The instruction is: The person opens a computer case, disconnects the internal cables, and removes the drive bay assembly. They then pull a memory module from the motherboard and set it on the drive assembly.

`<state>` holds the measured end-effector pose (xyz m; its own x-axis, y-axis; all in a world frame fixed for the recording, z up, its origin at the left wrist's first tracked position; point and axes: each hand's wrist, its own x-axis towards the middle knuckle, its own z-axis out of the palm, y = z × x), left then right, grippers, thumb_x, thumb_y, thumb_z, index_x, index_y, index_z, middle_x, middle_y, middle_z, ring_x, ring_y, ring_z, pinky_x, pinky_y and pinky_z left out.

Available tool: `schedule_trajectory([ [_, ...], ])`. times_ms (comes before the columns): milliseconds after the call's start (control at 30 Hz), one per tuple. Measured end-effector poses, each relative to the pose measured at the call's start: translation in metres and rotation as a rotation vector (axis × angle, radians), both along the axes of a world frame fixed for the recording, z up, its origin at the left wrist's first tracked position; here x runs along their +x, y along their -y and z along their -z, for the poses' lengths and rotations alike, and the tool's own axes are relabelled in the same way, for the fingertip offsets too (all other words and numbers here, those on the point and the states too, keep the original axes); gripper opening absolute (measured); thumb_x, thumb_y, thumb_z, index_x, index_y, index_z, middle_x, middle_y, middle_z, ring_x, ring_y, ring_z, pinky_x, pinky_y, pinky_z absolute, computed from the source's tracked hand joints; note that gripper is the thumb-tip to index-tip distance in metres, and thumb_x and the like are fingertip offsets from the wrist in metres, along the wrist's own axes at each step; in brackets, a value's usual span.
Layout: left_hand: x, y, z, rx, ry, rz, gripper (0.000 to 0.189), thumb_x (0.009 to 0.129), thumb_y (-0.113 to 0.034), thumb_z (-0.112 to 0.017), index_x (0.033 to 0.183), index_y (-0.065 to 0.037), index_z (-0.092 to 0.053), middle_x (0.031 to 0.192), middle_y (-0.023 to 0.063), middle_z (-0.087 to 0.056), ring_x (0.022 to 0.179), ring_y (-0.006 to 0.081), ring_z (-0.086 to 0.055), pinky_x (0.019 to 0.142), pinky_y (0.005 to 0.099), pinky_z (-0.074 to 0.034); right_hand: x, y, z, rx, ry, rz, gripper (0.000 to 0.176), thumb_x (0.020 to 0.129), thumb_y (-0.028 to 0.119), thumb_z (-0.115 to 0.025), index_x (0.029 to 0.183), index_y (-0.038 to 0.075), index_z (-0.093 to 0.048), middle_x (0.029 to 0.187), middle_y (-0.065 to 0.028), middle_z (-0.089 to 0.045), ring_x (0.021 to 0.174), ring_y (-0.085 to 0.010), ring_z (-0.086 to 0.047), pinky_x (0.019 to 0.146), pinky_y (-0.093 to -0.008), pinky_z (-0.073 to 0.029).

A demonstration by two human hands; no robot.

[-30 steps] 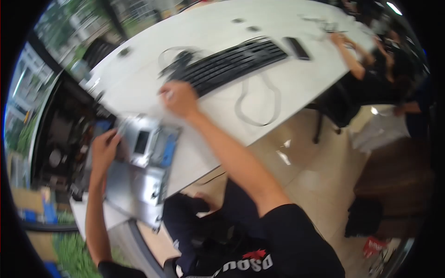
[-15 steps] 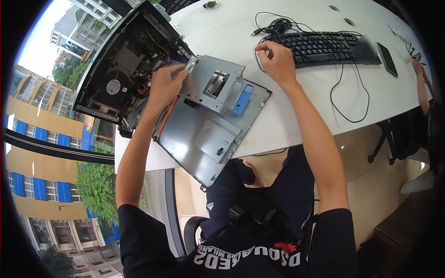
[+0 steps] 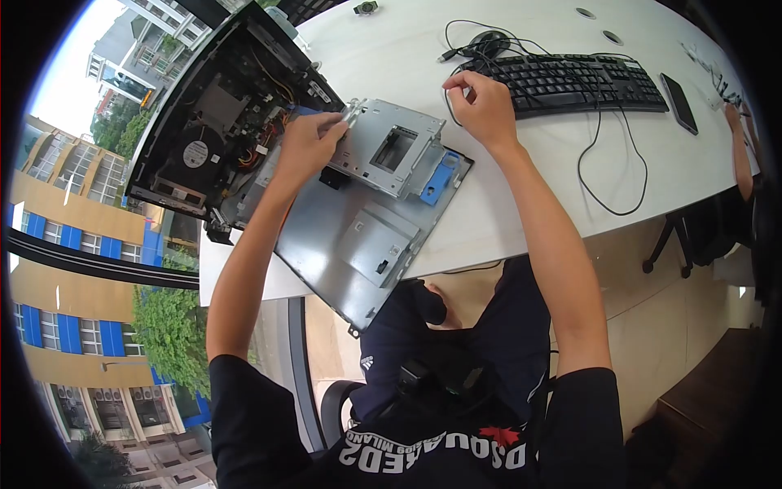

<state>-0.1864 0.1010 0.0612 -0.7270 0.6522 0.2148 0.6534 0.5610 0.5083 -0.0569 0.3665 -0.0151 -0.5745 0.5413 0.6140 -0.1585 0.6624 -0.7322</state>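
Observation:
My left hand (image 3: 310, 147) is closed on the left edge of a silver metal drive cage (image 3: 365, 151), which has a rectangular opening and a blue plastic latch (image 3: 440, 178). The cage lies tilted over a flat metal side panel (image 3: 326, 253). Left of that hand is the open black computer case (image 3: 175, 130), showing a fan (image 3: 196, 153) and coloured wires inside. Over the white table, my right hand (image 3: 486, 106) is raised beside the keyboard, thumb and forefinger curled toward each other. Whatever they may hold is too small to make out.
A black keyboard (image 3: 590, 84) with tangled cables and a mouse (image 3: 489, 44) lies at the back right, near a phone (image 3: 679, 103). A watch (image 3: 367, 8) sits at the far edge. Another person's arm (image 3: 740, 151) rests at the table's right end.
My left hand and the drive cage have shifted slightly right, away from the case. The orange cable seen earlier is now out of sight. My right hand has hardly moved.

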Motion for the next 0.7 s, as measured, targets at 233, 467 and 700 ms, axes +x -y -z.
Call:
schedule_trajectory([
  [233, 0.000, -0.007, 0.014, 0.051, 0.033, 0.021, 0.035, 0.094, -0.022, -0.070, 0.117, 0.004, -0.074, 0.098, 0.0200, -0.078, 0.088, 0.0265, -0.077, 0.081, 0.0340, -0.058, -0.001, -0.004, 0.005, 0.041, -0.038, 0.020, 0.015, 0.087, 0.015, -0.066, 0.092, 0.007, -0.078, 0.081, -0.0083, -0.075, 0.059, -0.0173, -0.065, 0.060, -0.0308, -0.051],
  [467, 0.016, 0.004, -0.018, 0.086, -0.234, 0.089, 0.034, 0.092, -0.019, -0.073, 0.120, 0.000, -0.073, 0.106, 0.0171, -0.076, 0.096, 0.0247, -0.074, 0.085, 0.0348, -0.056, 0.000, -0.001, -0.001, 0.002, -0.026, -0.034, 0.014, 0.088, 0.012, -0.065, 0.093, 0.007, -0.077, 0.086, -0.0077, -0.076, 0.060, -0.0184, -0.064, 0.060, -0.0320, -0.051],
  [700, 0.002, 0.044, -0.144, 0.063, -1.175, -0.061, 0.026, 0.088, -0.017, -0.075, 0.112, -0.008, -0.073, 0.109, 0.0137, -0.073, 0.102, 0.0350, -0.068, 0.094, 0.0442, -0.051, 0.002, 0.000, -0.001, -0.041, 0.040, -0.043, 0.016, 0.088, 0.009, -0.064, 0.096, 0.005, -0.077, 0.085, -0.0063, -0.076, 0.060, -0.0127, -0.062, 0.060, -0.0287, -0.049],
])
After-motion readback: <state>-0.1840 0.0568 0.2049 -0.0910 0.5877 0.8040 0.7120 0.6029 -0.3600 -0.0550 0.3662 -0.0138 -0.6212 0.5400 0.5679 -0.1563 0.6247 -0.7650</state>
